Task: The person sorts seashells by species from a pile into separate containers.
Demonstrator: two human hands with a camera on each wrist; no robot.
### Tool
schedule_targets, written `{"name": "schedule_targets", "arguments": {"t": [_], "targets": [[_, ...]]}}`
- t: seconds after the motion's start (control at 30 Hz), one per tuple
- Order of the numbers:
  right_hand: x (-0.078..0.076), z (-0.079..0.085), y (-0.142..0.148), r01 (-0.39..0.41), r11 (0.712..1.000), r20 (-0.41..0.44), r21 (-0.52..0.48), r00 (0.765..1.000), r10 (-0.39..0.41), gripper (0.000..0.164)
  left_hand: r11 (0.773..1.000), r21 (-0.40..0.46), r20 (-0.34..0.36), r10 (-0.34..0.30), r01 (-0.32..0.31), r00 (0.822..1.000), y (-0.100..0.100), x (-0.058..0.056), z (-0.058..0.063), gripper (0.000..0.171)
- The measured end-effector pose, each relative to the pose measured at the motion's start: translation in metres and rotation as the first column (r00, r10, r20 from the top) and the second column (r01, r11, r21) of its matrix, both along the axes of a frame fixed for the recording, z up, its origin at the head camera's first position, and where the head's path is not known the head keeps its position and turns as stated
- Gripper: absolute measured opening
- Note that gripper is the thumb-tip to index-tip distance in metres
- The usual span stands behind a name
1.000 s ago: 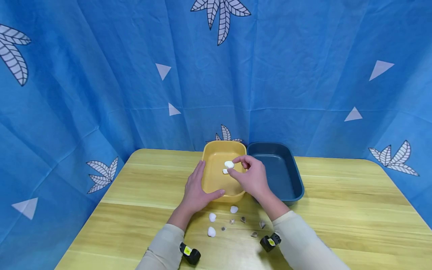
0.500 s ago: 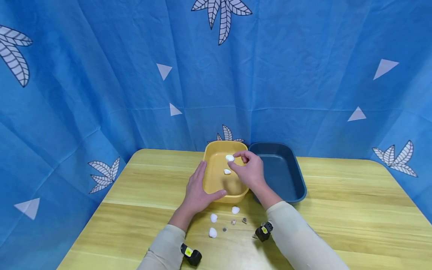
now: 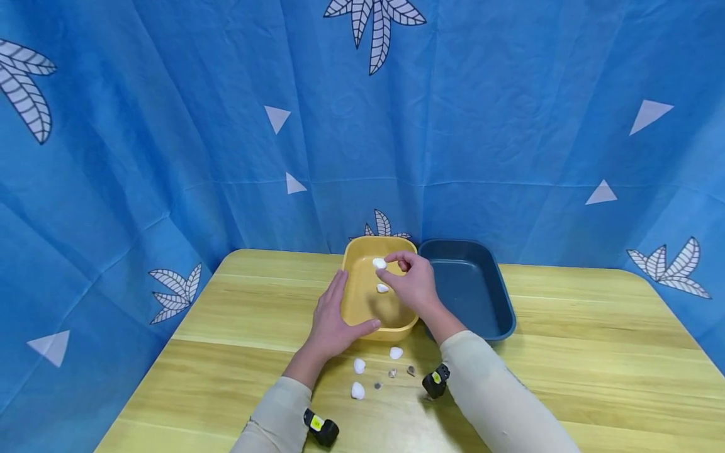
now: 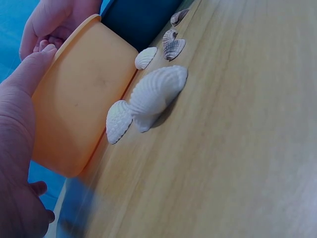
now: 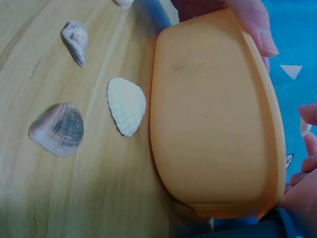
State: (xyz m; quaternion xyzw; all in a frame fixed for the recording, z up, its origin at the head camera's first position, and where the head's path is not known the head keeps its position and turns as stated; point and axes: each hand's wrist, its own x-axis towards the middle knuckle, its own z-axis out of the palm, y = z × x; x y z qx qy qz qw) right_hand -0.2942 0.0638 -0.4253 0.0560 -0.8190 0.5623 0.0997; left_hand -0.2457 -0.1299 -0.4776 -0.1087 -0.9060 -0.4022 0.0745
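Note:
My right hand (image 3: 411, 280) pinches a white seashell (image 3: 379, 263) between thumb and fingers, over the yellow plastic bin (image 3: 362, 308). Below it, a second white shell (image 3: 382, 288) lies on the bin's floor. My left hand (image 3: 331, 324) holds the bin's near left corner, its thumb along the front rim and its fingers against the left side. In the left wrist view several ribbed white shells, one a large shell (image 4: 157, 94), lie on the table before the bin. The right wrist view shows a brown-grey shell (image 5: 59, 130) and a small spiral shell (image 5: 76, 42).
A dark blue bin (image 3: 470, 292) stands right beside the yellow one, at the back of the wooden table (image 3: 595, 352). Behind the table hangs a blue curtain (image 3: 481, 126) with leaf prints. Small brownish shells, such as one shell (image 3: 411, 371), are scattered near the right forearm.
My right hand has shifted a little away from me, then left, with the white shell in its fingers. The shell on the bin floor and the left hand keep their places.

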Motion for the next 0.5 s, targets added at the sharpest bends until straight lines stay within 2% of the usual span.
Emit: {"name": "schedule_targets", "arguments": {"t": [0.5], "targets": [[-0.0031, -0.0049, -0.0049, 0.000, 0.998, 0.050, 0.062, 0.999, -0.003, 0.022, 1.000, -0.003, -0.006, 0.001, -0.001, 1.000, 0.0011, -0.0003, 0.0001, 0.116]]}}
